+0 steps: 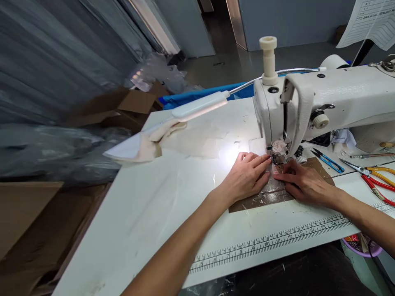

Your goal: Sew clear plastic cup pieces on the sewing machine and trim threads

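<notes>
A white sewing machine (339,98) stands at the right, its presser foot (277,159) low over a brown plate (268,200) on the table. My left hand (248,174) lies just left of the foot, fingers stretched out with the tips close to it. To the right of the foot, my right hand (304,181) has its thumb and index finger closed on a small piece of pale pink fabric (275,173), mostly hidden by the fingers. Bunched pale pink fabric (279,146) shows behind the foot.
Blue thread snips (328,160), orange-handled pliers (381,170) and red-handled ones (375,189) lie to the right. A lamp (200,106) reaches over the white table (160,205). Cream fabric (148,146) lies at the left corner. A ruler strip (267,244) runs along the front edge.
</notes>
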`<control>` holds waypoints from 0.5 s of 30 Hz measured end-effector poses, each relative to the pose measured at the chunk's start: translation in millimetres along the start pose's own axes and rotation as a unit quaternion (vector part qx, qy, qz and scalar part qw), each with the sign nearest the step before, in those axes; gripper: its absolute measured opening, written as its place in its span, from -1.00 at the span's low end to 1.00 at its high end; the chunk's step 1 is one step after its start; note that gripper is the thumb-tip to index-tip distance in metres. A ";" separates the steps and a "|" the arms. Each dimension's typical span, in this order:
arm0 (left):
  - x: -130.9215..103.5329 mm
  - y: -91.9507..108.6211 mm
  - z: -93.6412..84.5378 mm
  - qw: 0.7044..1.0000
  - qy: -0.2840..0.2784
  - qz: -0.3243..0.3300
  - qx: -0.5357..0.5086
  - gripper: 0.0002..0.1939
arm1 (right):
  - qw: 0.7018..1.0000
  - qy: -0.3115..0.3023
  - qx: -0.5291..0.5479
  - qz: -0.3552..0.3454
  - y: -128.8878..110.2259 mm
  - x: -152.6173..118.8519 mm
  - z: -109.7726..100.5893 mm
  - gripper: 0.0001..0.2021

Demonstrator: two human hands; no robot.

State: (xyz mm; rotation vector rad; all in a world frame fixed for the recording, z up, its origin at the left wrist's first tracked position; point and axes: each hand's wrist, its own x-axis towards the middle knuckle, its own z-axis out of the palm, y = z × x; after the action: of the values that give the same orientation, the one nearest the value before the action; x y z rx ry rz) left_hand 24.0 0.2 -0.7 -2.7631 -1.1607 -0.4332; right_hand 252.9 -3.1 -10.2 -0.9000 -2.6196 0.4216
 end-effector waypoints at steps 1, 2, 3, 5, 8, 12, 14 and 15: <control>-0.7 -0.4 0.0 1.000 -0.003 -0.009 -0.019 -0.62 | 1.000 0.001 -0.001 0.001 0.0 0.1 0.3 -0.65; -1.6 -0.4 0.0 0.999 -0.007 -0.017 -0.036 -0.61 | 1.000 0.001 -0.002 0.003 0.0 0.2 0.5 -0.65; -2.4 -0.1 0.2 0.998 -0.010 -0.023 -0.050 -0.61 | 1.000 0.000 -0.004 0.005 0.2 0.1 0.7 -0.65; -3.7 0.5 0.9 0.997 -0.011 -0.030 -0.067 -0.61 | 1.000 -0.003 -0.006 0.009 0.7 0.0 1.5 -0.66; -4.5 0.0 3.3 0.997 -0.003 -0.032 -0.072 -0.62 | 1.000 -0.004 -0.008 0.011 1.6 -0.3 2.9 -0.65; -4.8 -1.3 6.2 0.997 0.009 -0.030 -0.077 -0.61 | 1.000 -0.009 -0.014 0.014 1.2 -0.5 3.2 -0.64; -4.6 -0.9 6.7 0.997 0.013 -0.028 -0.078 -0.61 | 1.000 -0.008 -0.017 0.016 0.5 -0.6 3.1 -0.64; -4.5 -0.3 6.8 0.997 0.015 -0.026 -0.075 -0.61 | 1.000 -0.004 -0.019 0.016 0.3 -0.6 3.1 -0.64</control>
State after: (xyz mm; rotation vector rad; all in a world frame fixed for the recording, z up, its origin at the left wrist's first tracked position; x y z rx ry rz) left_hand 22.3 -1.2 -8.5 -2.8463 -1.2434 -0.5894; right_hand 252.2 -3.8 -13.3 -0.9550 -2.6322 0.3858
